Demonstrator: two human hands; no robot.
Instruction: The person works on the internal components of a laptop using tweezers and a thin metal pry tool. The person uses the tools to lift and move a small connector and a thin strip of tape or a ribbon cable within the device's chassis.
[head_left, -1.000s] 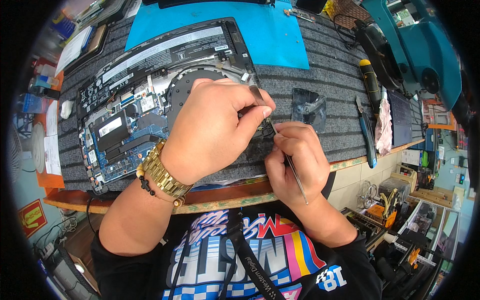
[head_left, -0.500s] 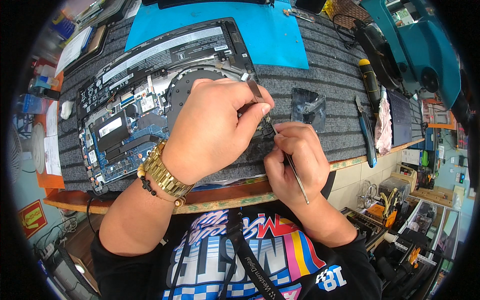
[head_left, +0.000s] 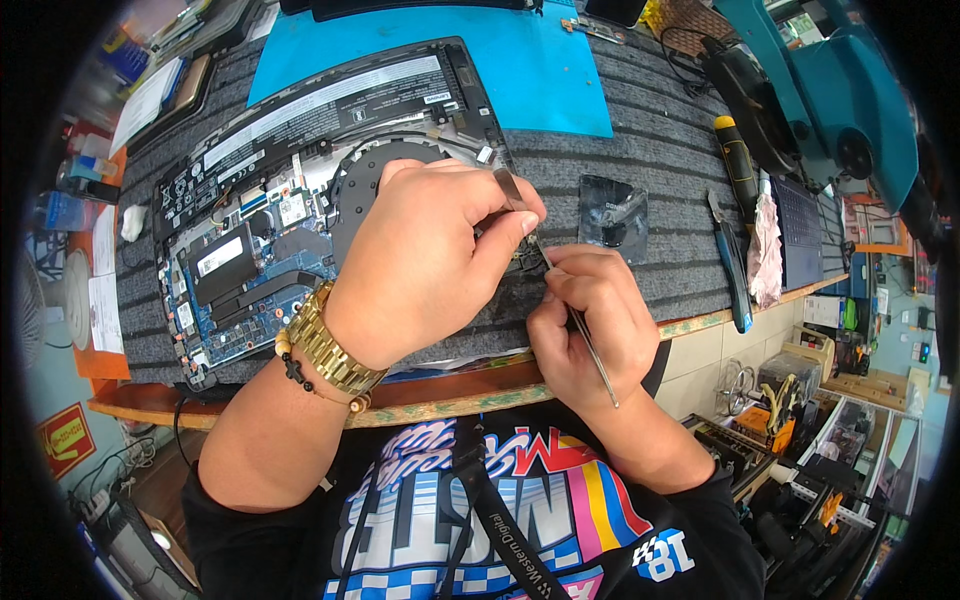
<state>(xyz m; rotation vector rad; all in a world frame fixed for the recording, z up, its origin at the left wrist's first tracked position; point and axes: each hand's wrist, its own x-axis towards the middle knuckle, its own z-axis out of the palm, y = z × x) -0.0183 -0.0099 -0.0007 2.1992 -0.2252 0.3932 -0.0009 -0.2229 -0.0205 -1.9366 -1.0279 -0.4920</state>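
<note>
Already the opened laptop [head_left: 300,210] lies with its bottom cover off on the grey ribbed mat [head_left: 640,130] of the tabletop [head_left: 420,400], board, fan and heat pipes bare, so I judge the opening-up done and the work now down among the inner parts. My left hand [head_left: 430,260] is curled over the laptop's near right corner, thumb and forefinger pinched on metal tweezers [head_left: 512,188] whose tips point down toward the board beneath. My right hand [head_left: 590,320] is closed around a thin metal probe [head_left: 592,355], held like a pen, its working end hidden where both hands meet at the casing's edge. Which small piece I am working on I cannot tell; the hands cover it. Beside them on the mat rests a dark square part [head_left: 612,212], apparently taken out and set aside. Beyond it lie a blue-handled cutter [head_left: 730,270] and a yellow-and-black screwdriver [head_left: 738,165], untouched. Refitting looks wholly undone to me.
</note>
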